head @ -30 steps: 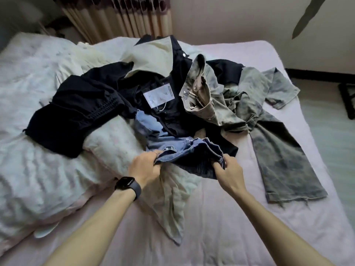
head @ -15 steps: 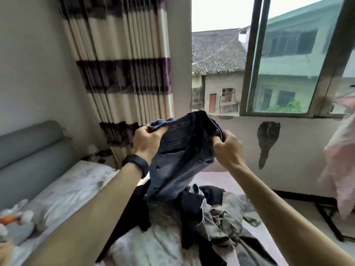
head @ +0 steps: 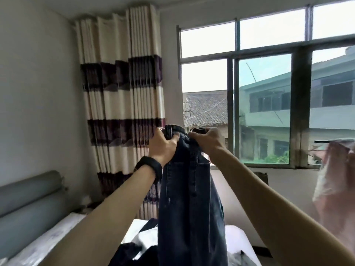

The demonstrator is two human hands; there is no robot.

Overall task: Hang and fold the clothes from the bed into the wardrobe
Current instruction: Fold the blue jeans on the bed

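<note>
Dark blue denim jeans [head: 190, 198] — heavy, limp; left hand [head: 164, 144], right hand [head: 206, 141] fingers pinching waistband — best hold.

The bed [head: 242, 244] sits at the bottom of the frame. A white blanket [head: 44, 244] lies on it at lower left, and dark clothes [head: 132, 254] lie at bottom middle.
</note>
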